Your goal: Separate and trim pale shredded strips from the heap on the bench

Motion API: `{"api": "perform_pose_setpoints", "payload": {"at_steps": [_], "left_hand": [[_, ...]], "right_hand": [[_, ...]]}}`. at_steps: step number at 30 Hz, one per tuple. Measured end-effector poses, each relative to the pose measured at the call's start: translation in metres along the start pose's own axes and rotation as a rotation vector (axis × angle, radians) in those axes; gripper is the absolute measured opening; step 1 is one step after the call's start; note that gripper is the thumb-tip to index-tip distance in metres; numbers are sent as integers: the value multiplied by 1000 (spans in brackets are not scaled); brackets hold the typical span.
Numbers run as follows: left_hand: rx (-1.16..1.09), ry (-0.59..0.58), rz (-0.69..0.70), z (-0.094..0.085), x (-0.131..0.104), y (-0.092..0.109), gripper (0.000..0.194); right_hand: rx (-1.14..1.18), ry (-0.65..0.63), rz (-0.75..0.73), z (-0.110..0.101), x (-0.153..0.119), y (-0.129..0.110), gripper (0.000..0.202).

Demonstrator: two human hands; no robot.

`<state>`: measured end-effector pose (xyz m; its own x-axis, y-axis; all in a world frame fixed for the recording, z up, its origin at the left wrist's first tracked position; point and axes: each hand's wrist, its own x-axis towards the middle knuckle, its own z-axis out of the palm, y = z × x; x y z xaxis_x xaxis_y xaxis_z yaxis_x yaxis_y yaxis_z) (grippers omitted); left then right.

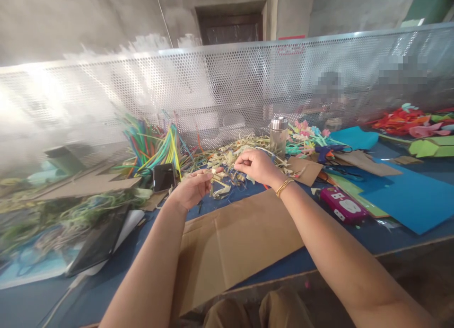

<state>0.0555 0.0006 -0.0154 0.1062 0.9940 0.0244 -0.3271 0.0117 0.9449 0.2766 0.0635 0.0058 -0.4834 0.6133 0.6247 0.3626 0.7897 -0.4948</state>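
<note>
Just beyond the far edge of the cardboard sheet (241, 243), the left hand (191, 188) is lying palm-up and pinching a pale leaf strip (216, 176) that looks light, limp and easily torn, while the right hand (257, 166) is arching over, fingertips gripping its other end.

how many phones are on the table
2 that I can make out. One black phone stands propped beside the bundle of coloured sticks, close to the left hand. A second dark phone lies flat at the left. Clutter could hide others.
</note>
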Motion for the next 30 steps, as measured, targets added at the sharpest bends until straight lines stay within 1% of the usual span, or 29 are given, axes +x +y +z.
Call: {"api": "perform_pose_setpoints", "payload": {"at_steps": [3,8,12,16,18,21,25,28,30], "left_hand": [[2,-18,-45,4,0,-2,19],[25,-6,-91,12,3,-12,19],[-7,48,-90,7,8,-13,20],[17,117,-64,0,11,-11,22],[59,141,-55,-1,12,-12,23],[165,156,-43,2,13,-16,23],[409,153,-20,12,11,-18,20],[618,70,19,17,8,-15,19],[714,0,63,19,5,-13,22]], "right_hand": [[-109,-29,-37,1,-1,-3,10],[-121,-90,-114,10,-3,-11,11],[-74,-119,-130,11,-3,-12,10],[-45,-94,-86,5,-3,-9,7],[-56,-80,-90,3,-2,-9,7],[-78,-85,-142,3,-3,-11,7],[-121,-170,-209,7,-4,-16,7],[-129,-218,-216,10,-3,-16,8],[-86,-208,-180,10,-3,-12,6]]}}
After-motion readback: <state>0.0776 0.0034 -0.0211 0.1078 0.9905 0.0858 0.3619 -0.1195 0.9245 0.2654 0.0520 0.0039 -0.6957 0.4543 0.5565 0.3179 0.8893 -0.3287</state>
